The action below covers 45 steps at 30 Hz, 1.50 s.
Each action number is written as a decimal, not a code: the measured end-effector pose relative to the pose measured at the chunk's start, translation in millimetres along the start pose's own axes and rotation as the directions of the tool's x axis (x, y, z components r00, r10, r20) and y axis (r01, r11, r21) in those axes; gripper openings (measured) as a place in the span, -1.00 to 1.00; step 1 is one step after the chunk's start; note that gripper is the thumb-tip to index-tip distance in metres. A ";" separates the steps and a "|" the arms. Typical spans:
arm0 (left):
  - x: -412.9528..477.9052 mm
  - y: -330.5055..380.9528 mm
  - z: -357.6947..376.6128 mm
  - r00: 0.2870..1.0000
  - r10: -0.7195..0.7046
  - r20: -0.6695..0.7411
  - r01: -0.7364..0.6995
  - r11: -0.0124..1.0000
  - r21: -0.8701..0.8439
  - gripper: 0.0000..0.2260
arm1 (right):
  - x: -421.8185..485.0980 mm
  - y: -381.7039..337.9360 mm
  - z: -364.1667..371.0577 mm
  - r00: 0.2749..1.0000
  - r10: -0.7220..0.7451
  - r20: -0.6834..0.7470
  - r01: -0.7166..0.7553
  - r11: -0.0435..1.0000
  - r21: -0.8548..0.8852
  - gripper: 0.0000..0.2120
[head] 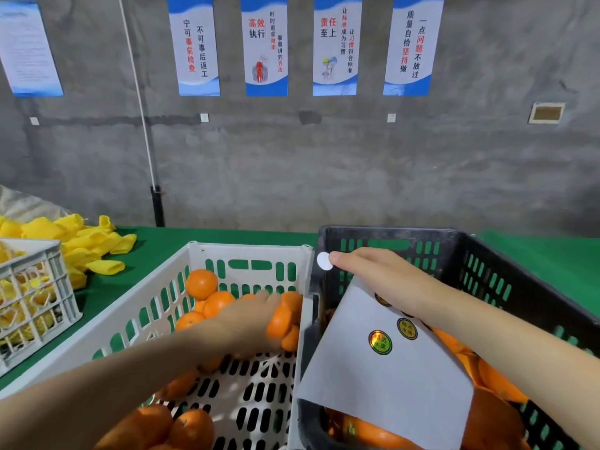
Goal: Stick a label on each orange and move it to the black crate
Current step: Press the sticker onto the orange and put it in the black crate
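Round label (324,261) aloft; oranges (493,420) inside black crate (389,235).

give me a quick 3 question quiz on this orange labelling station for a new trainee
1. True or false: the left hand grips an orange inside the white crate.
2. What does the right hand pinch at its fingertips? A) a yellow foam net B) a round label C) an orange
3. Fill in: the sticker sheet hangs over the ____ crate.

Key: 1 true; 2 B; 3 black, the black crate.
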<state>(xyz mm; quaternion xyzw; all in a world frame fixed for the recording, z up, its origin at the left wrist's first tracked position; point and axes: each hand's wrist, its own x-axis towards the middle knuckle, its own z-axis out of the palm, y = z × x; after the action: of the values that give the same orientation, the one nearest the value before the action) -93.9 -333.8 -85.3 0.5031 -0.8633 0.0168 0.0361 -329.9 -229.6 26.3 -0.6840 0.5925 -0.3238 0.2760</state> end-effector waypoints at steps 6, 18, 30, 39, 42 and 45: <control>-13.6 17.7 -58.5 0.875 -0.131 -0.467 -0.063 0.924 -0.376 -0.44 | 4.0 2.9 -0.2 0.971 -0.068 -0.229 0.036 0.990 -0.139 -0.72; -40.6 49.1 -88.9 0.810 -0.027 -0.586 -0.125 0.968 -0.217 -0.40 | -6.7 -11.7 1.3 0.890 -0.271 -0.367 0.217 0.959 -0.182 -0.86; -45.7 55.8 -94.9 0.829 -0.018 -0.559 -0.101 0.978 -0.182 -0.33 | -11.3 -18.3 9.6 0.915 -0.330 -0.231 0.317 0.944 -0.092 -0.82; -46.6 58.6 -95.3 0.812 -0.020 -0.584 -0.118 0.973 -0.198 -0.40 | -12.7 -17.9 10.2 0.931 -0.329 -0.159 0.332 0.943 -0.007 -0.77; -45.0 58.6 -94.0 0.807 -0.022 -0.590 -0.121 0.972 -0.202 -0.42 | -12.9 -16.2 11.8 0.947 -0.303 -0.105 0.305 0.952 0.001 -0.67; -43.7 57.5 -94.2 0.808 -0.061 -0.587 -0.108 0.963 -0.248 -0.42 | -12.3 -15.5 10.7 0.939 -0.317 -0.132 0.318 0.948 -0.016 -0.66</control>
<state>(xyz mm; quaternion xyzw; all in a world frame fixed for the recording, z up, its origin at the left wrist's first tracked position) -118.2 -261.4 5.6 0.4524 -0.8097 0.0548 0.3697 -312.9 -215.2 29.8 -0.7467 0.4908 -0.4103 0.1819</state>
